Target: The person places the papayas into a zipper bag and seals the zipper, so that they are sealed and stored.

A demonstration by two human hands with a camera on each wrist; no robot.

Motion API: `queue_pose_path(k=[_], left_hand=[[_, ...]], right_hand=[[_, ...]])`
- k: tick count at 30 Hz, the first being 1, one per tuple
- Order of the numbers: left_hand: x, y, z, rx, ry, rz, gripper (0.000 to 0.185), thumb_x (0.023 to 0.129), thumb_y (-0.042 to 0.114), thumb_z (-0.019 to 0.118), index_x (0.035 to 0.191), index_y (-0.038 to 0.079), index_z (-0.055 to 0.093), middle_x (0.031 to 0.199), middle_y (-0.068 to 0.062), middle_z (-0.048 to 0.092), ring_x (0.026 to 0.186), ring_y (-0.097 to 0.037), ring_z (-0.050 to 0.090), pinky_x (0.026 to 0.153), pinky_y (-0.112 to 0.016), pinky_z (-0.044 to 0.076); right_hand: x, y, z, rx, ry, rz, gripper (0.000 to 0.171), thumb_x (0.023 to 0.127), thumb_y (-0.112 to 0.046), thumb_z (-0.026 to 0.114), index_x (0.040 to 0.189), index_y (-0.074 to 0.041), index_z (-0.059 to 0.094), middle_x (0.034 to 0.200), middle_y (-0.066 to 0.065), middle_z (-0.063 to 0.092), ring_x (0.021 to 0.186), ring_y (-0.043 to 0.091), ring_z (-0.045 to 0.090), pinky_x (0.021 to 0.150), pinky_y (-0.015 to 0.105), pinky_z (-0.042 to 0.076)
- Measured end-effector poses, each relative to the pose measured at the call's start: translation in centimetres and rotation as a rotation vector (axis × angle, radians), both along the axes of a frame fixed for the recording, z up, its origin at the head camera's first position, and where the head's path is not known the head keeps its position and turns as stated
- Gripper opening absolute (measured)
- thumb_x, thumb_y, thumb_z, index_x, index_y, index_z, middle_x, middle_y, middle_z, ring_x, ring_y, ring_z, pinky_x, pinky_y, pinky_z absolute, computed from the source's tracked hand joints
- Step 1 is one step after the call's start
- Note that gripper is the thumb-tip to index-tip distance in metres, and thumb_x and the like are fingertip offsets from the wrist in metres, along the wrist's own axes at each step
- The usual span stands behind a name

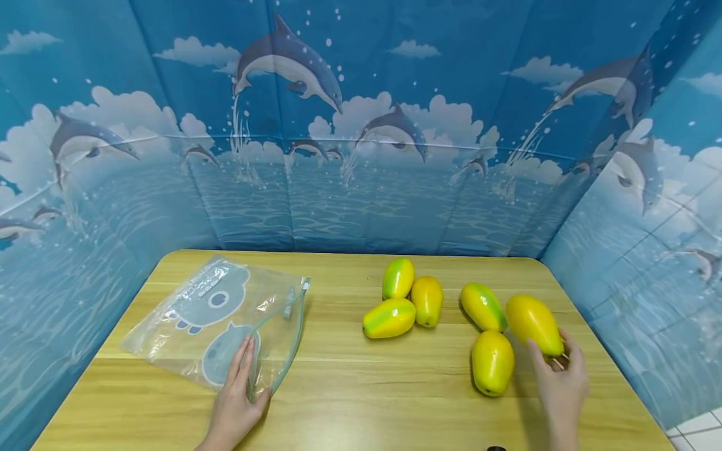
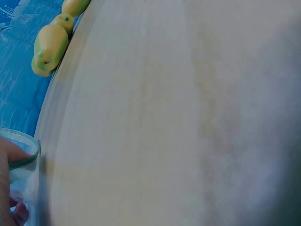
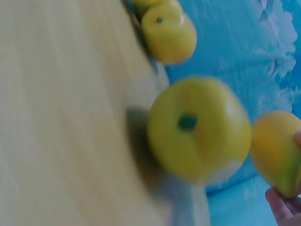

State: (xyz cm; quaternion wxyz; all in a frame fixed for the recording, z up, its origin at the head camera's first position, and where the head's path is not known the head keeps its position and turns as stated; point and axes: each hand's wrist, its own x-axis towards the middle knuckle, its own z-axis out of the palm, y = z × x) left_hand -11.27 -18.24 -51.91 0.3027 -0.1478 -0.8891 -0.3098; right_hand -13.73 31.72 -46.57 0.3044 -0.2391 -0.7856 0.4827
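My right hand [image 1: 561,382] grips a yellow mango [image 1: 533,324] at its near end, and the right wrist view shows this mango [image 3: 275,150] held off the table. Close to it lie a green-streaked mango [image 1: 483,307] and a yellow one [image 1: 492,363]. On the left, a clear zip bag [image 1: 186,313] with blue-grey cartoon prints lies flat, its green-edged mouth facing right and parted. My left hand [image 1: 237,391] holds the bag near the mouth, fingers stretched over the film and thumb at the edge. In the left wrist view the bag's rim [image 2: 28,160] passes by the thumb.
Three more mangoes sit grouped mid-table: one at the back [image 1: 398,278], one at the right [image 1: 427,302] and one in front [image 1: 389,318]. A dolphin-printed curtain [image 1: 361,188] stands behind the wooden table [image 1: 350,388]. A small dark object [image 1: 496,448] shows at the near edge.
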Motion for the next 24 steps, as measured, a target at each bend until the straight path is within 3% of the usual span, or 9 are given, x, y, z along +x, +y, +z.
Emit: queue_pose_path(k=[6,14,17,24], left_hand=[[0.0,0.0,0.0,-0.003,0.007,0.001,0.109,0.045,-0.006,0.080,0.140,-0.001,0.027,0.143,-0.018,0.028,0.129,0.006,0.012,0.046,-0.016,0.045],[0.0,0.0,0.0,0.001,0.008,0.004,0.109,0.044,-0.006,0.080,0.140,-0.001,0.028,0.144,-0.017,0.028,0.128,0.007,0.013,0.047,-0.017,0.046],[0.0,0.0,0.0,-0.003,0.010,0.006,0.110,0.044,-0.006,0.080,0.140,-0.001,0.028,0.143,-0.017,0.028,0.129,0.006,0.013,0.049,-0.020,0.048],[-0.1,0.0,-0.1,0.006,0.005,0.005,0.109,0.045,-0.007,0.079,0.141,-0.001,0.028,0.143,-0.018,0.028,0.129,0.006,0.013,0.046,-0.017,0.045]], right_hand=[[-0.8,-1.2,-0.1,0.000,0.055,0.140,0.058,0.078,-0.016,0.070,0.131,-0.017,0.047,0.113,-0.005,0.051,0.084,-0.004,0.050,0.066,0.002,0.043],[-0.4,-7.3,3.5,0.003,0.080,0.271,0.054,0.079,-0.003,0.068,0.129,-0.003,0.047,0.111,-0.006,0.049,0.086,-0.001,0.049,0.070,0.002,0.041],[-0.7,-8.8,3.3,-0.020,0.079,0.353,0.056,0.078,-0.001,0.067,0.130,-0.003,0.045,0.114,-0.006,0.048,0.088,0.000,0.048,0.070,0.004,0.042],[-1.1,-12.3,2.7,-0.035,0.098,0.573,0.056,0.080,-0.005,0.068,0.130,-0.003,0.043,0.121,0.008,0.050,0.093,0.004,0.050,0.077,0.008,0.044]])
